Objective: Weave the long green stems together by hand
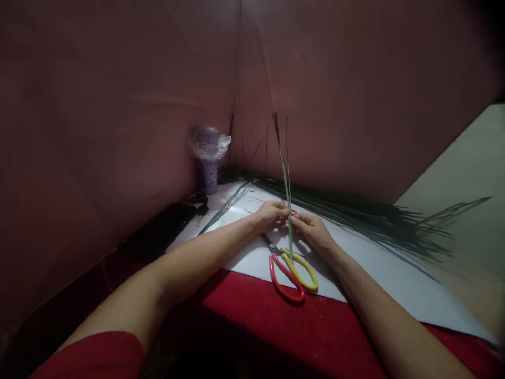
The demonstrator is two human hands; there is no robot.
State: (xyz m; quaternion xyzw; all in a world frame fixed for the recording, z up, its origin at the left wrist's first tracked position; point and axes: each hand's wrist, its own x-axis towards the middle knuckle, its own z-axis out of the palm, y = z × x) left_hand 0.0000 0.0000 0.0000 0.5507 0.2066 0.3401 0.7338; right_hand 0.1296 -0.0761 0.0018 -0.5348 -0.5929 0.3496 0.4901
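There is room to pass over the bare white sheet between the right forearm and leaf pile, which bars the back. Upright leaf strips block the gap between left hand and right hand; scissors obstruct the front, a purple cup and keys the far left.

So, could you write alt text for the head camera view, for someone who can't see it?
A person's left hand and right hand pinch thin green strips over red-and-yellow-handled scissors. A pile of similar strips stretches behind across a white surface, with a purple cup further left.
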